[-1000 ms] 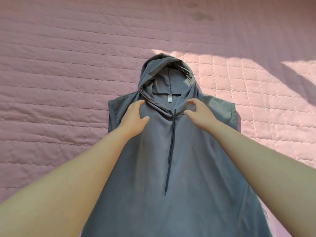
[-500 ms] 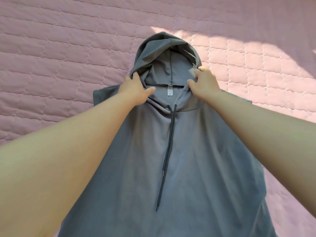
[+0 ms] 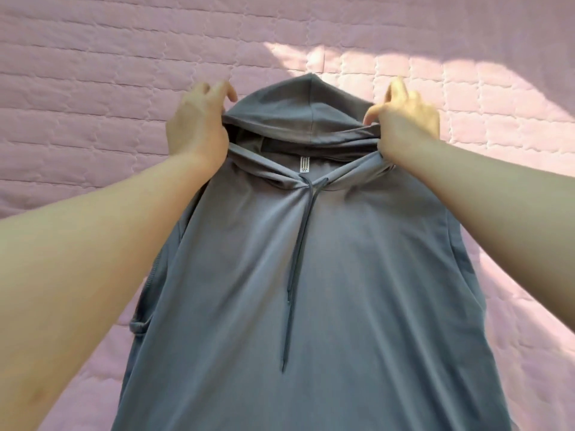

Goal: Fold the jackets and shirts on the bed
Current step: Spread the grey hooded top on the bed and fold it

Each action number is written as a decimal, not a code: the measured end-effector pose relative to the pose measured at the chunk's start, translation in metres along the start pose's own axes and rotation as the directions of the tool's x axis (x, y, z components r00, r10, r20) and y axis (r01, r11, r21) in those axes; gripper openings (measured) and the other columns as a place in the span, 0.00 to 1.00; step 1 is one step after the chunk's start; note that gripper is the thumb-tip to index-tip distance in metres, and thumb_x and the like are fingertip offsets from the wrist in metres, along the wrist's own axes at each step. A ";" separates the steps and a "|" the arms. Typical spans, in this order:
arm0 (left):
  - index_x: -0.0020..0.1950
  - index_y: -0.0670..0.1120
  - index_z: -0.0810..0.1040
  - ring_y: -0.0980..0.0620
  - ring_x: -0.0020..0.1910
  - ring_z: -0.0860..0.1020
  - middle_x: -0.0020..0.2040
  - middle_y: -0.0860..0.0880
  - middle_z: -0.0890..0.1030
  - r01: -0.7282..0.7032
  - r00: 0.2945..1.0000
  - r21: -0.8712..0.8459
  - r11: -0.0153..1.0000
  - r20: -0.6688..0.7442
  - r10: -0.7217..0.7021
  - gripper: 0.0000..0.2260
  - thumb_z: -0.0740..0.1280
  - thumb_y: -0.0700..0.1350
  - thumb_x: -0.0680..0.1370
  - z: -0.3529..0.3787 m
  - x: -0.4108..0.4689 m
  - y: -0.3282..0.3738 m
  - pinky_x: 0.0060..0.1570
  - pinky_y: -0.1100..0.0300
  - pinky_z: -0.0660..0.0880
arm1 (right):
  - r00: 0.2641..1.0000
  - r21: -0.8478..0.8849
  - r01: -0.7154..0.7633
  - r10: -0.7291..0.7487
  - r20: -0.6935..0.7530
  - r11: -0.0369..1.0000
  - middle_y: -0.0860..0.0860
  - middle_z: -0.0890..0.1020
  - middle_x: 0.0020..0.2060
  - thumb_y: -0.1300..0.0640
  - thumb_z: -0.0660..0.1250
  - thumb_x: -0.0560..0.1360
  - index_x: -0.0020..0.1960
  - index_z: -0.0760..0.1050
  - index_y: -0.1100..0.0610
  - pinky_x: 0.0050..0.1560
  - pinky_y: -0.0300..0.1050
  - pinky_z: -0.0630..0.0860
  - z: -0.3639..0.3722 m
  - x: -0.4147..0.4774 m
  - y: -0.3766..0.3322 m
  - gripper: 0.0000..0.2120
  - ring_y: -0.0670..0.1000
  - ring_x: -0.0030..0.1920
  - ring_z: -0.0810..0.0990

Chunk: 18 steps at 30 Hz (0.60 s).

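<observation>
My left hand (image 3: 199,122), right hand (image 3: 406,119) pinched edges of hood (image 3: 306,110) of grey sleeveless hoodie (image 3: 326,275) (on pink quilted bed (image 3: 93,88)); body not yet folded.

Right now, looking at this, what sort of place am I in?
Most likely a bedroom, at a bed. A pink quilted bedspread fills the view, a grey hoodie lies spread on it, and the left hand and right hand grip its hood, as in folding laundry.
</observation>
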<state>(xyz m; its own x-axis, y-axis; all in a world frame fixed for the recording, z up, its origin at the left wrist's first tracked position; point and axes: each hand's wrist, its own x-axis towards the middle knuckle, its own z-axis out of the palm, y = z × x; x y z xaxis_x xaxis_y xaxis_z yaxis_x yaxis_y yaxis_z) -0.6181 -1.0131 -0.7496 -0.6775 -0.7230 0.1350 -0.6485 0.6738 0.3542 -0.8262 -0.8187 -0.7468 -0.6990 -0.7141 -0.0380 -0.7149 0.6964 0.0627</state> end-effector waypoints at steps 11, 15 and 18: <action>0.54 0.47 0.65 0.46 0.43 0.67 0.50 0.46 0.70 0.074 0.977 -0.165 0.984 -0.186 -0.105 0.08 0.57 0.37 0.77 -0.028 0.023 0.018 0.41 0.53 0.61 | 0.930 0.156 -0.049 0.102 -0.354 0.987 0.58 0.74 0.49 0.67 0.56 0.72 0.47 0.72 0.55 0.37 0.50 0.63 -0.029 0.002 0.016 0.10 0.64 0.43 0.74; 0.56 0.47 0.70 0.42 0.46 0.71 0.60 0.42 0.68 0.063 0.993 -0.041 0.997 0.105 -0.059 0.14 0.58 0.33 0.74 -0.012 0.020 0.003 0.43 0.50 0.67 | 0.995 0.293 0.044 -0.014 -0.103 0.955 0.55 0.75 0.49 0.71 0.57 0.66 0.49 0.70 0.53 0.44 0.51 0.72 -0.021 -0.005 0.024 0.17 0.62 0.47 0.75; 0.49 0.56 0.78 0.47 0.56 0.74 0.62 0.47 0.72 0.322 0.838 -0.164 0.932 0.507 -0.200 0.12 0.68 0.41 0.69 -0.004 0.016 -0.006 0.54 0.57 0.72 | 0.973 0.400 -0.167 0.086 0.213 0.901 0.50 0.79 0.48 0.62 0.60 0.68 0.46 0.76 0.51 0.51 0.49 0.74 -0.007 -0.014 0.028 0.11 0.56 0.51 0.77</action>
<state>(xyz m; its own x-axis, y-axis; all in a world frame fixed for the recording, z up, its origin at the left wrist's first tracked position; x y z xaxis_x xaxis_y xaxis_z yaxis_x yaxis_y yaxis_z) -0.6234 -1.0297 -0.7456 -0.6141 -0.6638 -0.4268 -0.7658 0.3705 0.5256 -0.8369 -0.7898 -0.7377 -0.7457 -0.6201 -0.2437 -0.5346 0.7752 -0.3366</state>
